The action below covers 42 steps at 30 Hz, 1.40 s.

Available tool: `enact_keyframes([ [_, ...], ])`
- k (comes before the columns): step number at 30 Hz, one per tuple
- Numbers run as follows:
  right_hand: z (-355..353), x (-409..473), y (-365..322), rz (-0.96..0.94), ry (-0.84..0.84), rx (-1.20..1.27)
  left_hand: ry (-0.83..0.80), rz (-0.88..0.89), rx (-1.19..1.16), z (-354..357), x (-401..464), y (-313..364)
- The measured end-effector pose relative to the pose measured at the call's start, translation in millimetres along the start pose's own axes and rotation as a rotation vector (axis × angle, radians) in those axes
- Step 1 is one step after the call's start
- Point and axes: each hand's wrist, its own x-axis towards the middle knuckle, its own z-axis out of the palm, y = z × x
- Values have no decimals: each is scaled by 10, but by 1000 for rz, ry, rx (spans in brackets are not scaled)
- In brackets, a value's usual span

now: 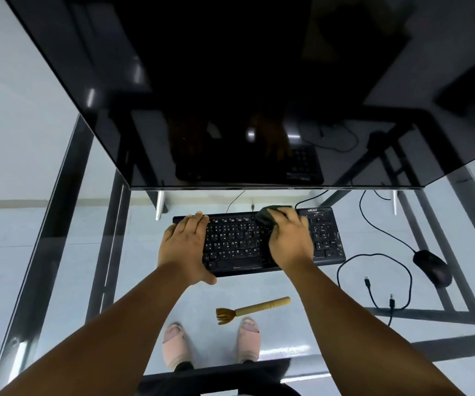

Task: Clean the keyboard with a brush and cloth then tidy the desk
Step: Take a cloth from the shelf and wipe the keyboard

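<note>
A black keyboard [239,247] lies on the glass desk [302,284] below the monitor. My left hand [185,244] rests flat on the keyboard's left end, fingers straight, thumb at the near edge. My right hand [289,238] grips a dark cloth [269,214] and presses it on the keys right of the middle, near the top row. A wooden-handled brush [252,308] lies on the glass in front of the keyboard, bristles to the left, untouched.
A large dark monitor [245,90] overhangs the back of the desk on two white feet. A black mouse [432,265] sits at the right with its cable [373,224] looping across the glass. Loose cable ends [392,300] lie near it. My feet show through the glass.
</note>
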Motion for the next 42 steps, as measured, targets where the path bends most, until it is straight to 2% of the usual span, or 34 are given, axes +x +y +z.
enact_keyframes([
  [2,-37,55,49,104,33,21,4,-5,-7,-8,-7,8],
  [4,-26,86,-79,109,6,22,7,-10,-21,-18,-9,13],
  [8,101,-32,-393,-164,-114,38,23,-18,-42,-24,-20,20],
  [10,111,-90,-326,-234,-113,33,28,-16,-50,-20,-33,11],
  [14,28,-103,-6,-89,-8,31,13,-18,-54,-29,-44,15],
  [17,63,-98,-104,-7,31,34,13,-23,-58,-37,-45,22],
  [20,131,-155,-274,-116,-10,41,18,-27,-64,-29,-48,18],
  [23,103,-181,-151,-190,-29,20,16,-23,-75,-21,-50,5],
  [28,144,-212,-155,-62,53,51,6,-30,-82,-23,-46,10],
  [33,115,-221,-121,-212,-13,2,4,-31,-46,-49,-50,19],
  [38,86,-182,166,19,163,84,1,-38,-8,-71,-34,64],
  [42,91,-214,140,-87,78,78,-3,-42,24,-85,-7,94],
])
